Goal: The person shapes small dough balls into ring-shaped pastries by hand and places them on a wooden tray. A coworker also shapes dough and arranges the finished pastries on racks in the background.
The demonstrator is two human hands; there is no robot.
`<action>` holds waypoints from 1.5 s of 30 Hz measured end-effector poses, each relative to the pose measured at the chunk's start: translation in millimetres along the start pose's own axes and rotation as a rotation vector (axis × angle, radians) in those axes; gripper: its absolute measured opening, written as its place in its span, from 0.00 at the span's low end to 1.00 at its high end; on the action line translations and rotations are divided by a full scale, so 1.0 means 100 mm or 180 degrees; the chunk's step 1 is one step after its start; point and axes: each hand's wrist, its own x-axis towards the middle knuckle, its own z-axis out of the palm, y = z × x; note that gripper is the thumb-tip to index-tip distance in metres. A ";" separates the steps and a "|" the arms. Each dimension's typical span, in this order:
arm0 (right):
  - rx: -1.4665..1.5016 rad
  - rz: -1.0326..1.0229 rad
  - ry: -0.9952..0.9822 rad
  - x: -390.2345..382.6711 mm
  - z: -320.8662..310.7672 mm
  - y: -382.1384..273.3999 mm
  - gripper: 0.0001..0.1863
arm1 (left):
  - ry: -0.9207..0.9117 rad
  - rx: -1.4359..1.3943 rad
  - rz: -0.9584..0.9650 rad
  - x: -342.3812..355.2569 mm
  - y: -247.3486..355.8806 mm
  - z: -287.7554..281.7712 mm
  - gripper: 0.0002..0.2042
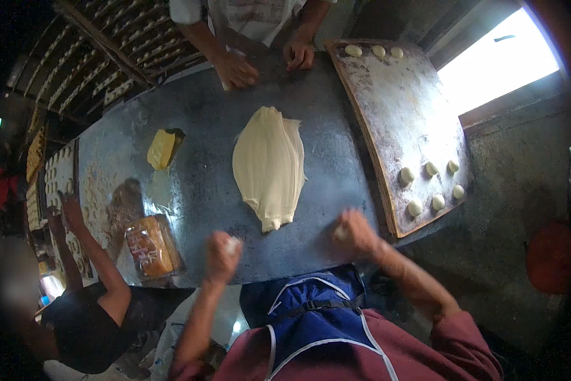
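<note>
A long sheet of pale dough (269, 165) lies stretched out on the dark tabletop (203, 209), its ridged surface narrowing toward me. To the near left of it, my left hand (222, 257) is closed round a small pale piece of dough (232, 245) that shows at the thumb side. On the near right, my right hand (356, 232) is curled over the table, also closed, with a bit of pale dough (341, 233) showing between the fingers. Neither hand touches the sheet.
Floured boards (393, 101) with several dough balls (415, 207) lie on the right. A yellow block of fat (161, 149) and a wrapped loaf (151, 247) sit on the left. A co-worker's hands (238, 71) are across the table; another person (88, 317) reaches toward trays (60, 174) at left.
</note>
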 end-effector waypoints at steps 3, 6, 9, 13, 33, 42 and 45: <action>-0.0632 -0.0244 0.1421 0.60 0.10 -0.41 0.24 | 0.0527 0.0015 -0.0832 0.45 0.19 0.17 0.12; 0.0305 -0.0104 0.1119 0.25 0.58 -0.58 0.23 | 0.0485 -0.0073 -0.0216 0.11 0.51 0.40 0.13; 0.0163 -0.0421 0.0944 -0.08 0.31 -0.02 0.17 | 0.0061 0.0084 0.0367 -0.16 0.21 0.00 0.12; -0.0461 -0.0150 0.1762 0.57 0.08 -0.40 0.17 | 0.0497 0.0145 -0.1010 0.32 0.15 0.05 0.12; -0.0586 0.0133 0.1265 -0.36 -0.43 -0.68 0.23 | -0.0830 0.0251 -0.0313 -0.13 0.41 -0.83 0.23; 0.1533 0.0395 0.0943 -1.00 -0.79 -0.35 0.19 | -0.1596 -0.0262 0.0676 0.78 2.06 -0.15 0.17; 0.1487 0.1064 0.1976 -1.43 -1.41 0.14 0.24 | -0.1579 -0.0681 0.1557 1.55 2.92 0.64 0.22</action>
